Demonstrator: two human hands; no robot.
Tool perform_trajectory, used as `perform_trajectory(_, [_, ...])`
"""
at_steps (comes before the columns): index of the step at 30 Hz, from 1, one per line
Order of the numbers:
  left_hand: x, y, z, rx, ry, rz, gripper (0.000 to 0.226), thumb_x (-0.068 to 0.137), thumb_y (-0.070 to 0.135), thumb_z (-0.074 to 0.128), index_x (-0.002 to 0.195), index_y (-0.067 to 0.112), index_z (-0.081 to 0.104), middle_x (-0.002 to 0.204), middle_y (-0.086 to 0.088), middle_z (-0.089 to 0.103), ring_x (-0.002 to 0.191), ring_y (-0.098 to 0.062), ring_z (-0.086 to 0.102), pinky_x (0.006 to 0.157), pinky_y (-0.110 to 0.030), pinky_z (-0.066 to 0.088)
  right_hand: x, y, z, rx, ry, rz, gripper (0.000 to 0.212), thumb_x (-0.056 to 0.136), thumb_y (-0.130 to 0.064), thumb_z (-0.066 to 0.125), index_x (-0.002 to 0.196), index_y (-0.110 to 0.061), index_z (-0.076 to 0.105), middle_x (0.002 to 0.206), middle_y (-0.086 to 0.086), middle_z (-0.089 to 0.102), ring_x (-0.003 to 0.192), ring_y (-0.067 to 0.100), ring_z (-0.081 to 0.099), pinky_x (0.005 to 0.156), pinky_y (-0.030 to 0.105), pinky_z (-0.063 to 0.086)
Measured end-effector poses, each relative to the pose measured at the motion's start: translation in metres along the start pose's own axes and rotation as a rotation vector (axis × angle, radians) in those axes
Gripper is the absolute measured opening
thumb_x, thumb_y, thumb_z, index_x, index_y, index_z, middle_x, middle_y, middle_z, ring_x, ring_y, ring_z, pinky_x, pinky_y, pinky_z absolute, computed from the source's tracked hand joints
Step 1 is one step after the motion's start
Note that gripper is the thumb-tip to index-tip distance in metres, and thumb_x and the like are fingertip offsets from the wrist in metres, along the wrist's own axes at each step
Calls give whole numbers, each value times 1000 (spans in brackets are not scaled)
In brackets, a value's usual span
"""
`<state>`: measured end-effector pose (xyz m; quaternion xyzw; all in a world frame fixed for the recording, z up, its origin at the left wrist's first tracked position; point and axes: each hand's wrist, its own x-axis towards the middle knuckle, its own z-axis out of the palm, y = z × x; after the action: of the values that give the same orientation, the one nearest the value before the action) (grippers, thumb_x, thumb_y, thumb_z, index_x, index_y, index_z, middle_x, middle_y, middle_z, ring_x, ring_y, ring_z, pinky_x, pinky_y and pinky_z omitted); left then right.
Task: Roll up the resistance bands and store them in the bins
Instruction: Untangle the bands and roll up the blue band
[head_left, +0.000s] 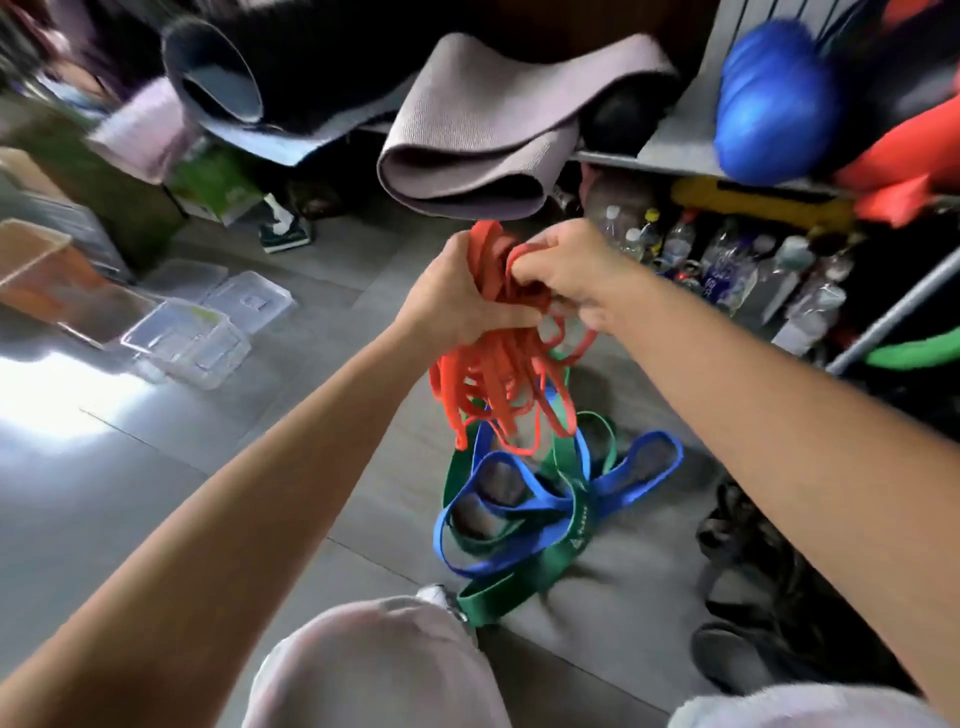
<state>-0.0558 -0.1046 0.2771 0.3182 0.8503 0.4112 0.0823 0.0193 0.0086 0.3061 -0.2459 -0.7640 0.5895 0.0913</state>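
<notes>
– Orange bands (498, 374): state?
– Flat rubber strips, limp, tangled, dangling above the floor. My left hand (457, 301) clenches the bunch; my right hand (566, 270) pinches its top loops.
– Handling?
– Light, probably springy and slippery; hold the flats near the top. Blue and green bands (563, 540) lie below; clear plastic bins (156, 332) sit toward the floor's left edge.

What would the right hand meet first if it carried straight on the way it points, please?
The right hand would most likely meet the left hand first; both grip the tangled orange rubber bands between them.
</notes>
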Motion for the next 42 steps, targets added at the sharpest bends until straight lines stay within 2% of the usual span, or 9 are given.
perform_trajectory(5, [-20, 4, -48, 33, 226, -52, 56, 62, 25, 79, 112, 14, 57, 91, 4, 58, 91, -19, 61, 78, -30, 50, -46, -27, 5, 254, -276, -87, 25, 80, 9, 54, 97, -6, 66, 71, 6, 63, 59, 14, 60, 54, 23, 50])
perform_trajectory(10, [-32, -4, -99, 9, 309, -89, 45, 62, 21, 75, 104, 21, 57, 74, 16, 53, 66, -3, 55, 53, -13, 39, -56, -15, 3, -47, -28, -64, 43, 86, -12, 64, 127, -7, 54, 92, -2, 55, 74, 3, 50, 61, 17, 41])
perform_trajectory(14, [-30, -10, -144, 4, 382, -114, 40, 64, 16, 73, 100, 21, 56, 74, 14, 56, 60, 2, 52, 46, -6, 38, -59, 6, 3, -242, -93, 18, 53, 85, -19, 67, 133, -6, 48, 121, 7, 55, 106, 21, 55, 75, 21, 39])
perform_trajectory(19, [-7, -13, -207, 58, 503, -104, 45, 66, 14, 72, 108, 8, 58, 72, 8, 54, 46, 5, 53, 39, -5, 38, -45, 13, 10, -233, -133, 44, 47, 87, -21, 65, 129, -8, 51, 114, 6, 53, 89, 13, 51, 61, 17, 40])
perform_trajectory(23, [16, -23, -221, 147, 537, -113, 52, 65, 18, 72, 115, 12, 56, 90, 3, 58, 75, -6, 56, 64, -19, 44, -24, 32, 14, -294, -119, 73, 41, 85, -24, 66, 123, -10, 56, 105, 1, 52, 89, 13, 54, 69, 24, 47])
perform_trajectory(26, [29, -56, -203, 149, 496, -173, 54, 65, 18, 74, 116, 11, 57, 94, 2, 57, 83, -13, 55, 70, -22, 42, -6, 62, 16, -404, -149, 115, 42, 83, -27, 67, 120, -12, 58, 112, 3, 56, 99, 17, 55, 86, 31, 48])
perform_trajectory(35, [45, -228, -81, 259, 245, -455, 54, 66, 18, 80, 111, 5, 53, 104, -18, 63, 98, -33, 60, 82, -41, 50, 28, 207, 16, -620, -260, 341, 45, 79, -35, 70, 119, -18, 58, 129, 11, 51, 105, 22, 57, 90, 28, 43])
perform_trajectory(40, [38, -292, -19, 507, -43, -684, 104, 60, 32, 87, 141, 15, 23, 134, -22, 39, 121, -45, 44, 99, -51, 40, 28, 290, 5, -692, -248, 473, 48, 76, -36, 71, 120, -20, 58, 128, 13, 50, 109, 24, 54, 92, 27, 41])
perform_trajectory(42, [31, -299, 20, 605, -172, -626, 108, 63, 32, 85, 145, 16, 17, 138, -22, 32, 124, -47, 38, 101, -51, 38, 25, 319, 6, -689, -254, 530, 52, 79, -34, 70, 125, -16, 55, 131, 15, 48, 116, 26, 51, 93, 26, 38])
